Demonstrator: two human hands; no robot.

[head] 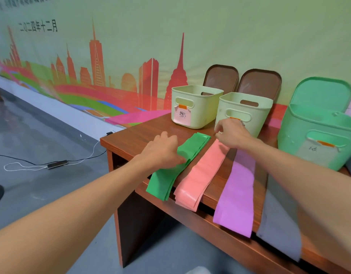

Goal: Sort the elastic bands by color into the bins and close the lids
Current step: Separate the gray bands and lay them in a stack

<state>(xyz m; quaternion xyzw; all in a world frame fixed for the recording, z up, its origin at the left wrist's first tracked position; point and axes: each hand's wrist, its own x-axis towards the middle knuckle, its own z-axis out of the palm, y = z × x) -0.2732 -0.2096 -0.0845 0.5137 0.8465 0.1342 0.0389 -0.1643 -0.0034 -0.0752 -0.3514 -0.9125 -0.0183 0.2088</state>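
Stacks of elastic bands lie across the wooden table [135, 135] and hang over its front edge: green [166, 178], pink [200, 175], purple [237, 194] and grey [279, 220]. My left hand [162, 149] rests on the green bands, fingers curled onto the stack's middle. My right hand [232, 133] pinches the far end of the pink bands. Behind stand two cream bins [194, 107] [243, 111] with labels, their brown lids [222, 76] [259, 82] leaning on the wall. At the right is a green bin [317, 135] with its green lid [322, 91] behind it.
A banner with a city skyline covers the wall behind the table. On the grey floor at the left lie a power strip [57, 164] and white and black cables. A pale lilac object shows at the far right edge.
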